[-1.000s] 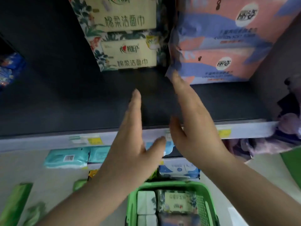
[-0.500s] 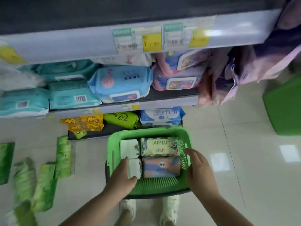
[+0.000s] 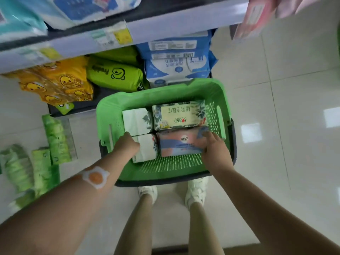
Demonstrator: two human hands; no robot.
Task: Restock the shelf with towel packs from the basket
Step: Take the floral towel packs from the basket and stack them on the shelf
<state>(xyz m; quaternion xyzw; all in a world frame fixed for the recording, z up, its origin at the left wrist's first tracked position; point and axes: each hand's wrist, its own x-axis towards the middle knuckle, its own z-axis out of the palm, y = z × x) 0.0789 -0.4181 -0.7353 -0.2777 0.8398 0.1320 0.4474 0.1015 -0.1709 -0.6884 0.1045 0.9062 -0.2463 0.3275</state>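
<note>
Right grip (image 3: 214, 144): fingers curled on right end of pink-blue towel pack (image 3: 181, 144). Left grip (image 3: 127, 142): on white pack (image 3: 145, 150). Pink-blue pack's long axis spans the green basket (image 3: 114, 107) left-right.

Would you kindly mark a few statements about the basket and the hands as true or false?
1. The green basket holds four packs. True.
2. The right hand grips the pink and blue pack. True.
3. The left hand rests on the basket rim. False: it is inside the basket, on the white pack.
4. The floral cream pack lies nearer the person than the pink and blue pack. False: it lies on the shelf side.
5. The basket stands in front of white shoes. True.
</note>
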